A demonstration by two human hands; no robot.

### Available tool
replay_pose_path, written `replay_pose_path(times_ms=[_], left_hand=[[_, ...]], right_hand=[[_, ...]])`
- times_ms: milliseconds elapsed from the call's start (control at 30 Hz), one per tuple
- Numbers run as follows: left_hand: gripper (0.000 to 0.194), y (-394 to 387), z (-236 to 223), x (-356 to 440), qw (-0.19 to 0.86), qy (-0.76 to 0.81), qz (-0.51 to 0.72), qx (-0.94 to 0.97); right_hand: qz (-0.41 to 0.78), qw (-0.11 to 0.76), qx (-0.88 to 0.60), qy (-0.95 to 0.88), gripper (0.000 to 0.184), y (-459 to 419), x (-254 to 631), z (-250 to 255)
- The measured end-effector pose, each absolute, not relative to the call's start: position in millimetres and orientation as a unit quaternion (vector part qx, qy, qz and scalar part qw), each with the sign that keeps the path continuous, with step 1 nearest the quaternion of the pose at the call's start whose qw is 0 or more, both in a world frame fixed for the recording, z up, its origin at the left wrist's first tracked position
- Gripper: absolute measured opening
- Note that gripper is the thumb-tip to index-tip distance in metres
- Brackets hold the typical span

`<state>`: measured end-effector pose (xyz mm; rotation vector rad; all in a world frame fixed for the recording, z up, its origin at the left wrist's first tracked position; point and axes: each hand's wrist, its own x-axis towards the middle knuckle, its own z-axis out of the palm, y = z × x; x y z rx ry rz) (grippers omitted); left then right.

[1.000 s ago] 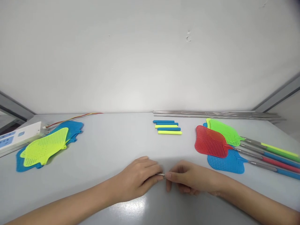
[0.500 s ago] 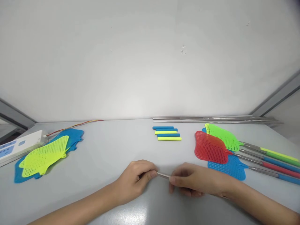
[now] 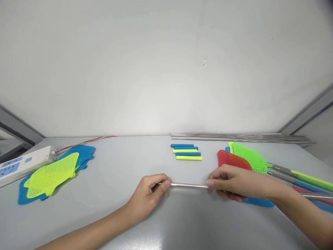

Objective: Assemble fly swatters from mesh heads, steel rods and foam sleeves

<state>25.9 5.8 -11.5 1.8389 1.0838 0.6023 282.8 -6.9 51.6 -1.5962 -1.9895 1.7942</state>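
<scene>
A thin silver metal rod (image 3: 188, 185) lies across the space in front of me. My left hand (image 3: 152, 191) pinches its left end between thumb and fingers. My right hand (image 3: 234, 182) grips it farther along, and a silver length shows again beyond my right forearm at the picture's right edge. Beneath and behind my right hand are assembled fly swatters: a red one (image 3: 231, 158), partly covered by the hand, a green one (image 3: 249, 156), and a blue one (image 3: 260, 202), mostly hidden.
Several blue and yellow plastic tubes (image 3: 188, 158) lie in a row mid-table. Behind them, several metal rods (image 3: 234, 136) lie along the wall. At left, loose yellow (image 3: 53, 173) and blue swatter heads (image 3: 83, 155) sit beside a white power strip (image 3: 33, 159) with a thin cable (image 3: 85, 141).
My right hand has moved right and slightly up, away from my left hand. More of the rod shows between them. The view has shifted a little.
</scene>
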Motion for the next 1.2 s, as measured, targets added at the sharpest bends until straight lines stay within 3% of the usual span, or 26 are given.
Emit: replay_pose_path(times_ms=[933,1200], left_hand=[[0.028,1.5,-6.0,29.5,0.440,0.452,0.226,0.742],[0.021,0.7,-7.9,29.9,0.366,0.404,0.176,0.820]], right_hand=[[0.633,0.003,-0.434,-0.641,0.038,27.2,321.4,27.9],[0.624,-0.011,-0.413,-0.664,0.036,26.1,320.8,24.4]])
